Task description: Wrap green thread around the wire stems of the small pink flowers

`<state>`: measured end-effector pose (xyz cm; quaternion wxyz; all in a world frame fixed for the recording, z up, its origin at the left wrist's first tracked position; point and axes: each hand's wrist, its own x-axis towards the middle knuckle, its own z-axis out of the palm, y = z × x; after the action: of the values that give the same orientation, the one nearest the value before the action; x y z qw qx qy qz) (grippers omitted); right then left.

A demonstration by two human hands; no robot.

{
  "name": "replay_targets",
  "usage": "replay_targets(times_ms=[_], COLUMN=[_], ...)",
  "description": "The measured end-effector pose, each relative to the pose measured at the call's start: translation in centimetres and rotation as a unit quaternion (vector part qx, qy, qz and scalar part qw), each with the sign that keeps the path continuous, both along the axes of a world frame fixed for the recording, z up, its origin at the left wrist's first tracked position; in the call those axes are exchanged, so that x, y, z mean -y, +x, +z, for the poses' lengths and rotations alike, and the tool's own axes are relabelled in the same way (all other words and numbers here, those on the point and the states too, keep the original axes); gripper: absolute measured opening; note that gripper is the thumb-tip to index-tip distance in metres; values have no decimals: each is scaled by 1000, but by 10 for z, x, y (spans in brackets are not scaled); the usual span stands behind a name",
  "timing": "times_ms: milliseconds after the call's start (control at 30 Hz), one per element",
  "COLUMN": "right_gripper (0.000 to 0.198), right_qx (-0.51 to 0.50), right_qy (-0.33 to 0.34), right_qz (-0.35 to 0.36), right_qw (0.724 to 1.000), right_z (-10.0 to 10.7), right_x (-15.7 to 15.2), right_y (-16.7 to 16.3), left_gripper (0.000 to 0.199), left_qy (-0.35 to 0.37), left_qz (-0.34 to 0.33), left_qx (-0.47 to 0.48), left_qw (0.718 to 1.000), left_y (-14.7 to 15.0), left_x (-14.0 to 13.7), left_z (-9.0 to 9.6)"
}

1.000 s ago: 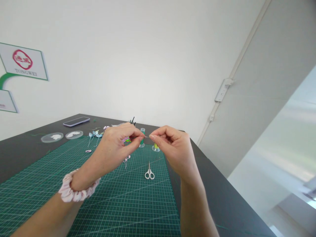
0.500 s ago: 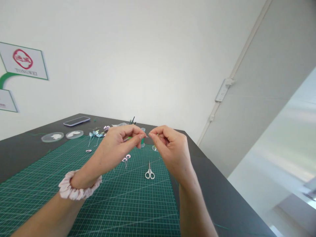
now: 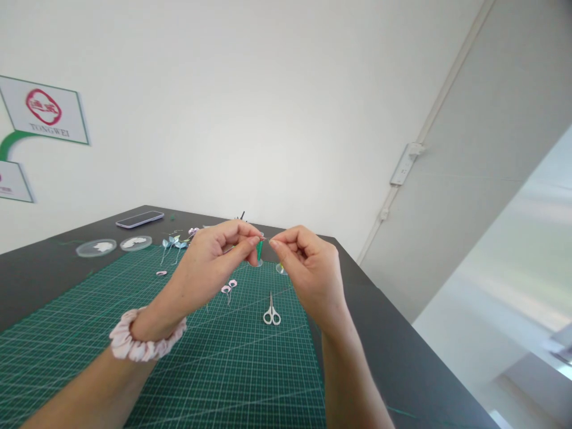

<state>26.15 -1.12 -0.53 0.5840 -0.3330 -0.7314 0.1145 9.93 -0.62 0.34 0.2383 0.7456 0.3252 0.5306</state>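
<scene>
My left hand (image 3: pixel 226 247) and my right hand (image 3: pixel 308 262) are raised close together above the far end of the green cutting mat (image 3: pixel 223 369). Each is closed in a pinch, thumb against forefinger. A thin strand (image 3: pixel 265 239), pinkish near the left fingertips, spans the small gap between them; its exact kind is too small to tell. Below on the mat lie white-handled scissors (image 3: pixel 271 314) and two small pink petal loops (image 3: pixel 229 286) on thin wire stems. A green spool (image 3: pixel 259 253) stands behind my left fingertips, partly hidden.
Pale blue flower pieces on stems (image 3: pixel 174 243) and a single pink petal (image 3: pixel 161 273) lie at the mat's far left. Beyond are two clear round dishes (image 3: pixel 80 250) with white pieces and a phone (image 3: pixel 140 219). Another small spool (image 3: pixel 281 269) sits beside my right hand.
My left hand has tilted and shifted slightly, and the pinkish strand shows more between the fingertips. My right hand stays nearly in place, still pinched.
</scene>
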Motion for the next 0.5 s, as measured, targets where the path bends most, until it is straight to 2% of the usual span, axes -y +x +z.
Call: replay_targets(times_ms=[333, 400, 500], right_gripper=[12, 12, 11], right_qx=[-25, -50, -110], right_qy=[57, 37, -36], right_qz=[-32, -13, 47], right_qw=[998, 998, 992], right_z=[-2, 0, 5], right_x=[-2, -1, -1], right_y=[1, 0, -2], left_gripper=[16, 15, 16], left_qy=[-38, -41, -48], left_qz=[-53, -58, -58], left_qx=[37, 39, 40], left_qw=[997, 997, 996], left_y=[0, 0, 0], left_x=[1, 1, 0], left_z=[2, 1, 1])
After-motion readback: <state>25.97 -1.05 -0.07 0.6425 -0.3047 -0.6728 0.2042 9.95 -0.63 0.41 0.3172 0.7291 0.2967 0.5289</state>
